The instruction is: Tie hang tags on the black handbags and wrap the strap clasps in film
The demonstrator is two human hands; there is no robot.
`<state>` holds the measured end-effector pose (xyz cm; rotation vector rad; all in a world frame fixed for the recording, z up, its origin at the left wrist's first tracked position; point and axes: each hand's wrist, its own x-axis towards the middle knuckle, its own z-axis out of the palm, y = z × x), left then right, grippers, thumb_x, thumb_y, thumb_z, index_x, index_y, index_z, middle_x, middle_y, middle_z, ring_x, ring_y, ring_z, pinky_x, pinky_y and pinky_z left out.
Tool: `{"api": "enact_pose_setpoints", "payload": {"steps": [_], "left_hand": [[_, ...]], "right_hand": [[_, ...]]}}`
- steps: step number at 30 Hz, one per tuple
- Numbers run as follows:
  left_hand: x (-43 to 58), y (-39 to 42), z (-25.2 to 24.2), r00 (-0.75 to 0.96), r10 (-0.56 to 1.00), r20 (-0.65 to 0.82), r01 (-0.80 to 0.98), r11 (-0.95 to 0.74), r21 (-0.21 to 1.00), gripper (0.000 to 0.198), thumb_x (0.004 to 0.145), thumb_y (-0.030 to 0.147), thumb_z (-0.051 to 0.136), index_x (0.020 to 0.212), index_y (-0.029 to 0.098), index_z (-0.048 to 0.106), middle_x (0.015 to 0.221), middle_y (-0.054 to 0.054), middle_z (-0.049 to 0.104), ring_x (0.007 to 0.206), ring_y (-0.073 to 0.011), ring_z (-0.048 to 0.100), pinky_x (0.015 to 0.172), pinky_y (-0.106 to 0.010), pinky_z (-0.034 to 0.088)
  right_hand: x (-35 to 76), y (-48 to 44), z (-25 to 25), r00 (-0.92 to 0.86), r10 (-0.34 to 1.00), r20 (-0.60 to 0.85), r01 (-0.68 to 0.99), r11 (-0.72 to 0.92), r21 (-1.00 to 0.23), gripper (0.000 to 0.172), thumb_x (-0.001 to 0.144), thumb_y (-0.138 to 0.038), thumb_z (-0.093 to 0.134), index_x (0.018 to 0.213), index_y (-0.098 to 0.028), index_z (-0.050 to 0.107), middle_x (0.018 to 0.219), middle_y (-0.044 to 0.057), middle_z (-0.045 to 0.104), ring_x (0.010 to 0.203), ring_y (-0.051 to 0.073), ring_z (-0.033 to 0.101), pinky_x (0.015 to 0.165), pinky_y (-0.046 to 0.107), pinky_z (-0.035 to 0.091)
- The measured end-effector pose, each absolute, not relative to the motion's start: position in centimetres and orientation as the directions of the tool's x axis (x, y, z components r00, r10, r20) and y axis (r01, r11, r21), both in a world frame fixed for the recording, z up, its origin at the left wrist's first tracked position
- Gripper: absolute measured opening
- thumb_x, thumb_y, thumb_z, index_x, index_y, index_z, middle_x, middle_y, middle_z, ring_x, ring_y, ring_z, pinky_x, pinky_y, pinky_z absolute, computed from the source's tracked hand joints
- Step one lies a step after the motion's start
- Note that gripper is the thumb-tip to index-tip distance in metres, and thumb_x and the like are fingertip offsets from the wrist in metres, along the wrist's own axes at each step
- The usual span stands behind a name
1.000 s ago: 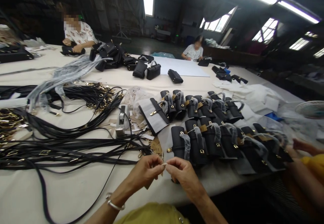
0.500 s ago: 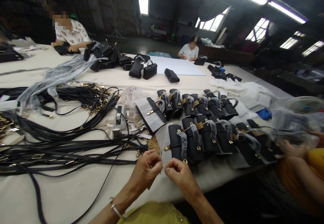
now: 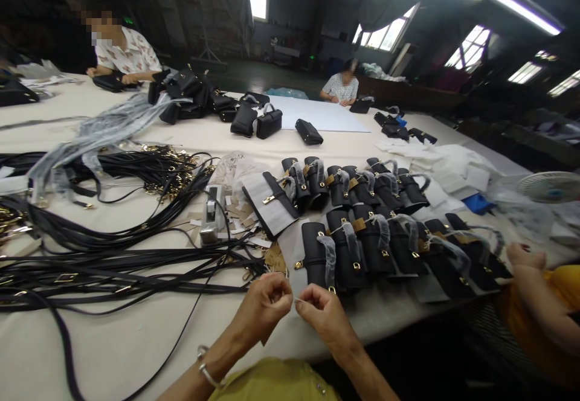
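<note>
The left hand (image 3: 266,304) and the right hand (image 3: 322,313) met just above the near edge of the cream-covered desk (image 3: 127,328). Each hand's fingertips were pinched together on a thin pale thread (image 3: 296,299), which showed only as a short taut bit between the two hands. A brownish scrap hung below the left hand, possibly a card tag, but it was too shadowed to tell.

Just beyond the hands lay a black leather pouch with a gold clasp (image 3: 315,256), the first in a long row of similar black pouches (image 3: 376,241) that overlapped each other toward the right. A few loose brown paper tags (image 3: 273,260) lay near the left hand. A tangle of black leather straps with gold buckles (image 3: 113,268) spread across the desk on the left. A co-worker's hand (image 3: 525,257) rested at the far end of the row.

The thread was so fine, and so little of it showed, that it looked easy to lose: a slack pinch could let it slip among the straps, and a hard tug could snap it. The hands also worked close to the nearest pouch, so a careless elbow or wrist could knock the row askew.
</note>
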<state>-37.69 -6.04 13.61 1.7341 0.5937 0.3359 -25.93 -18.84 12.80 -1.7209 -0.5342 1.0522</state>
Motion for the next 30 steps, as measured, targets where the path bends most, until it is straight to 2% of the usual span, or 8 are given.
{"api": "enact_pose_setpoints", "payload": {"steps": [4,8,16,19,21,23,26,30], "left_hand": [[-37.6,-5.5,12.7,0.810,0.515,-0.281,0.227,0.167,0.959,0.010,0.075,0.024,0.057,0.069,0.017,0.054,0.057,0.003,0.056,0.052,-0.0102,0.047,0.052,-0.020,0.034],[-37.1,-6.0,12.1,0.848,0.418,-0.325,0.256,0.214,0.943,0.017,0.076,0.030,0.064,0.069,0.016,0.057,0.056,0.002,0.058,0.051,-0.0096,0.049,0.049,-0.019,0.030],[-35.5,-5.9,12.7,0.887,0.271,-0.374,0.166,0.568,0.806,0.028,0.076,0.041,0.070,0.078,0.016,0.057,0.061,-0.002,0.065,0.057,-0.0132,0.059,0.056,-0.021,0.041],[-33.9,-5.2,12.4,0.884,0.352,-0.309,0.101,0.501,0.860,0.027,0.082,0.042,0.067,0.089,0.016,0.063,0.084,-0.005,0.068,0.079,-0.0165,0.064,0.075,-0.027,0.048],[-32.4,-4.7,11.9,0.885,0.377,-0.273,0.149,0.327,0.933,0.023,0.084,0.037,0.063,0.094,0.017,0.066,0.093,-0.006,0.068,0.086,-0.0181,0.063,0.078,-0.027,0.047],[-30.7,-4.4,11.5,0.894,0.391,-0.218,0.175,0.143,0.974,0.021,0.084,0.029,0.059,0.099,0.019,0.068,0.097,-0.006,0.068,0.090,-0.0199,0.062,0.078,-0.028,0.048],[-28.4,-4.2,11.3,0.901,0.424,-0.088,0.136,-0.085,0.987,0.029,0.086,0.021,0.052,0.111,0.022,0.068,0.107,-0.005,0.067,0.094,-0.0199,0.062,0.083,-0.030,0.048],[-26.6,-4.1,11.2,0.906,0.417,0.071,0.070,-0.313,0.947,0.022,0.090,0.022,0.051,0.099,0.022,0.071,0.095,-0.004,0.066,0.087,-0.0183,0.060,0.081,-0.028,0.045]], "right_hand": [[-26.2,-19.0,13.1,0.477,0.772,-0.420,-0.202,-0.369,-0.907,0.016,0.070,-0.030,0.066,0.068,-0.016,0.058,0.054,-0.007,0.039,0.052,0.008,0.028,0.050,0.023,0.021],[-26.4,-19.1,14.2,0.410,0.819,-0.402,-0.550,-0.130,-0.825,0.013,0.068,-0.028,0.068,0.073,-0.016,0.064,0.060,-0.004,0.049,0.055,0.009,0.038,0.056,0.023,0.032],[-24.7,-20.3,15.9,0.558,0.759,-0.334,-0.670,0.176,-0.721,0.020,0.068,-0.032,0.081,0.064,-0.018,0.067,0.102,0.005,0.065,0.102,0.020,0.056,0.092,0.030,0.045],[-22.3,-21.2,16.9,0.602,0.719,-0.349,-0.719,0.298,-0.628,0.023,0.072,-0.036,0.079,0.067,-0.020,0.063,0.067,-0.002,0.056,0.067,0.012,0.056,0.072,0.028,0.052],[-20.2,-21.5,17.3,0.636,0.673,-0.379,-0.675,0.247,-0.695,0.022,0.076,-0.038,0.076,0.077,-0.021,0.063,0.053,-0.009,0.038,0.045,0.005,0.036,0.046,0.018,0.038],[-17.9,-21.3,17.1,0.636,0.646,-0.421,-0.553,0.002,-0.833,0.026,0.079,-0.043,0.070,0.090,-0.020,0.062,0.052,-0.011,0.034,0.039,0.003,0.024,0.037,0.015,0.023],[-15.2,-19.7,16.0,0.525,0.668,-0.527,-0.333,-0.409,-0.850,0.029,0.078,-0.040,0.061,0.098,-0.019,0.057,0.052,-0.010,0.044,0.035,0.003,0.025,0.032,0.015,0.021],[-13.5,-17.0,14.4,0.316,0.723,-0.614,-0.260,-0.557,-0.789,0.020,0.072,-0.029,0.056,0.089,-0.017,0.058,0.050,-0.007,0.053,0.032,0.005,0.030,0.030,0.016,0.023]]}}
